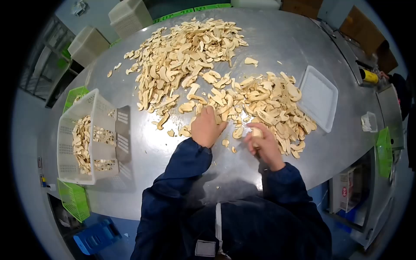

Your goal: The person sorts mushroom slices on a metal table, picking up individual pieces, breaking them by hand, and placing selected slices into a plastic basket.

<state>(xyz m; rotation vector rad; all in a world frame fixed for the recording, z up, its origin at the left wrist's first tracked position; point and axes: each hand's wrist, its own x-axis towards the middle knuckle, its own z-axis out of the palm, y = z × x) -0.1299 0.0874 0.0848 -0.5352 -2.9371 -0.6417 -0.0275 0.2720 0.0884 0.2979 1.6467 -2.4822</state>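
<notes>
Pale sliced mushrooms lie on a steel table in a large heap (190,52) at the back and a smaller heap (277,106) at right, with loose slices between. My left hand (207,128) rests at the near edge of these loose slices. Its fingers reach forward and its thumb stands apart; the fingertips are partly hidden among the slices. Nearer the smaller heap, my right hand (266,149) is curled, with a pale mushroom slice (257,132) between thumb and fingers.
A white perforated basket (97,102) with mushroom slices stands at left, beside green baskets (73,199). To the right of the smaller heap lies a white tray (318,97). Stacked white containers (129,17) stand at the back left. At far right, part of another person (396,86) shows.
</notes>
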